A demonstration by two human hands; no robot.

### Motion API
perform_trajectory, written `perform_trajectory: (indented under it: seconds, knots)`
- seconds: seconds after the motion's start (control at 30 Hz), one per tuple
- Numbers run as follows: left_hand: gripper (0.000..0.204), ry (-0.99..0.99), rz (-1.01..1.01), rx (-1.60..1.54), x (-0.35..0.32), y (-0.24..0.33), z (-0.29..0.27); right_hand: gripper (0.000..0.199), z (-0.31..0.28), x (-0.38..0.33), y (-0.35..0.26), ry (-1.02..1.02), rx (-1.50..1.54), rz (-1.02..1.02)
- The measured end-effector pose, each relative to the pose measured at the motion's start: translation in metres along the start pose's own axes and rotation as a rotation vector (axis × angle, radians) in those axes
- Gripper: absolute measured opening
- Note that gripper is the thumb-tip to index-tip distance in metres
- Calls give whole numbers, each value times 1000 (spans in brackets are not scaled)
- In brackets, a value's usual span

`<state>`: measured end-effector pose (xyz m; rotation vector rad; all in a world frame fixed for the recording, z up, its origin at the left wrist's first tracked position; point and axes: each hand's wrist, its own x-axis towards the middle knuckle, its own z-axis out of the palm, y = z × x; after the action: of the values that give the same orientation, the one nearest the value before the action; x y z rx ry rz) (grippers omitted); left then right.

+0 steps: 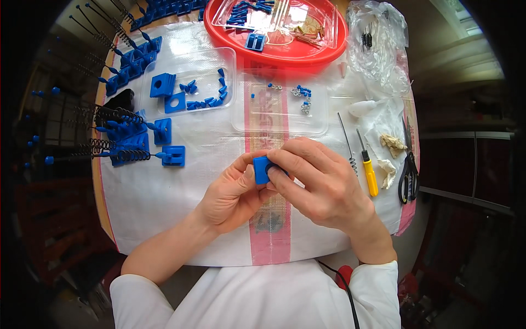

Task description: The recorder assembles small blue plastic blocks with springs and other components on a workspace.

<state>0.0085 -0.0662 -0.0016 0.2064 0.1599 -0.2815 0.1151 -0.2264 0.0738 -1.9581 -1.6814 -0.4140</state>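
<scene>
Both hands meet over the middle of the white woven sheet [164,192]. A small blue plastic block [261,169] sits between them. My left hand [233,192] grips it from below and behind with thumb and fingers. My right hand [318,183] pinches its front, fingertips pressed against a dark part at the block's face that is mostly hidden. Whether that dark part is separate from the block I cannot tell.
A red tray [285,52] with clear lids and blue parts stands at the back. Two clear trays [189,82] [282,107] hold blue pieces and small screws. Assembled blue blocks with springs [123,140] lie left. A yellow screwdriver [368,167], scissors [408,167], a spring rod [348,145] and a plastic bag [378,44] lie right.
</scene>
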Motion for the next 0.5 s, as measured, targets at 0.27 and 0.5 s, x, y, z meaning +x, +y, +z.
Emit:
perform_trajectory:
  seconds: [0.27,0.5]
  knots:
    - [34,16,-3,7,-1,0,-1,20,0,0,0,3,7,1]
    - [34,29,-11,11,0,0,0,20,0,0,0,6,7,2]
